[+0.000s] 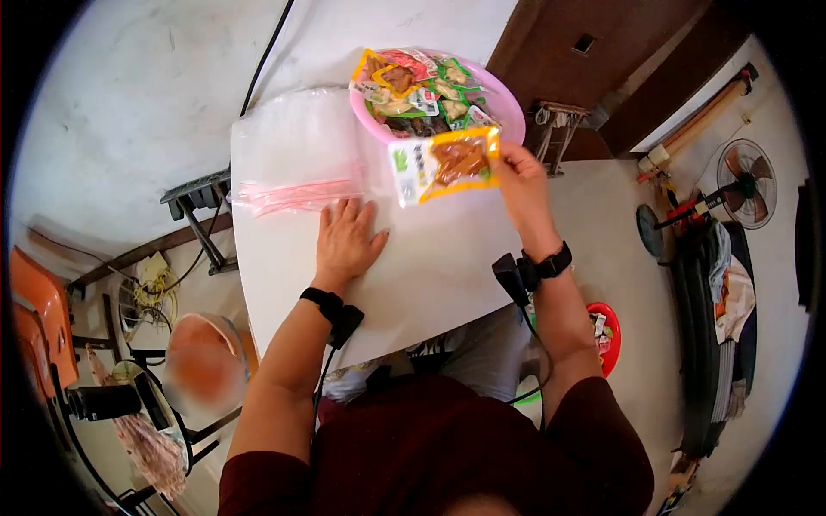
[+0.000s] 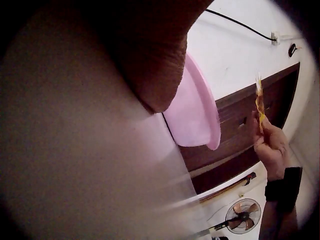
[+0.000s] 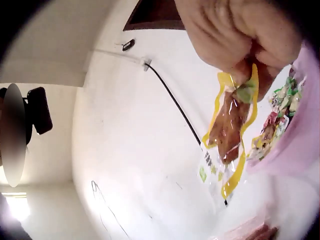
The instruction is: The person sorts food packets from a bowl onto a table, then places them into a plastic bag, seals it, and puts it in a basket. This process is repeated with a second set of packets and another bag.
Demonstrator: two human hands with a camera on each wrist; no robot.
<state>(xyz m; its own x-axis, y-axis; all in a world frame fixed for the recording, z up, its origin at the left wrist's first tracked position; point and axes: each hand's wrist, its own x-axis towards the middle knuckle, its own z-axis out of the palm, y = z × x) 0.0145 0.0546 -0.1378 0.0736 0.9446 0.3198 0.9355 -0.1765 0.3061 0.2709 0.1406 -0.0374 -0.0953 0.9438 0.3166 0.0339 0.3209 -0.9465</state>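
My right hand (image 1: 522, 185) pinches one end of a yellow-edged snack packet (image 1: 460, 163) with brown pieces showing through its clear front. The packet is held up above the table, in front of a pink basin (image 1: 508, 99) full of similar packets. In the right wrist view the thumb and fingers grip the packet's (image 3: 230, 125) yellow end. My left hand (image 1: 346, 241) lies flat on the white table (image 1: 413, 284), fingers extended, with its fingertips at the red-striped edge of a stack of clear zip bags (image 1: 297, 150).
Below the table's right side stands a red basin (image 1: 609, 340) with packets in it. A standing fan (image 1: 747, 183) is at the far right. To the left are a dark folding stool (image 1: 202, 202), an orange chair (image 1: 43, 301) and an orange-brown bucket (image 1: 204, 361).
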